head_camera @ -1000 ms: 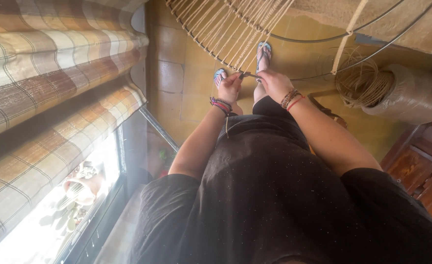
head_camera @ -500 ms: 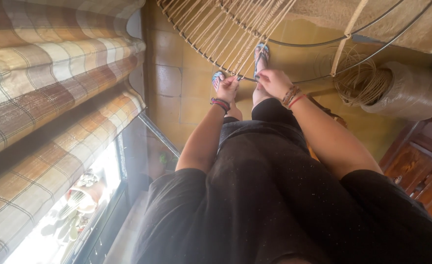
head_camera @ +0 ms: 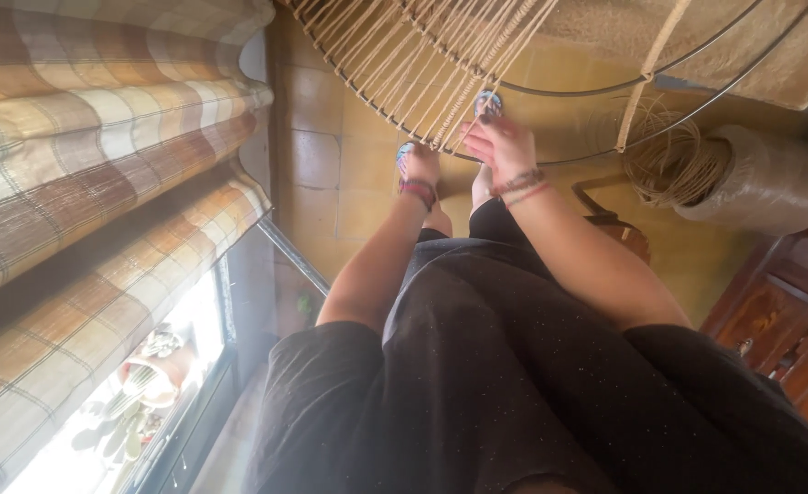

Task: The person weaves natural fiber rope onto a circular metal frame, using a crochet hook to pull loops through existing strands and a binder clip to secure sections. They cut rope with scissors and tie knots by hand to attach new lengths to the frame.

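Note:
A large round wire hoop (head_camera: pixel 596 157) strung with many tan cords (head_camera: pixel 404 55) hangs in front of me over the tiled floor. My left hand (head_camera: pixel 420 166), with a beaded bracelet at the wrist, is curled at the hoop's lower rim, fingers closed on a cord end. My right hand (head_camera: pixel 500 144), also braceleted, pinches the cords just above the rim, fingertips among the strands. The two hands are about a hand's width apart. My black dress (head_camera: pixel 514 384) fills the lower part of the view, and my sandalled feet (head_camera: pixel 488 99) show beyond the hands.
A loose coil of tan cord (head_camera: pixel 665 160) lies against a plastic-wrapped roll (head_camera: pixel 775 183) at the right. Dark wooden furniture (head_camera: pixel 770 320) stands at the lower right. A striped woven blind (head_camera: pixel 102 155) and a window with a potted plant (head_camera: pixel 152 366) are at the left.
The strung hoop now sits lower in view, right over my hands. My right hand has risen slightly into the cords; my left hand has stayed at the rim.

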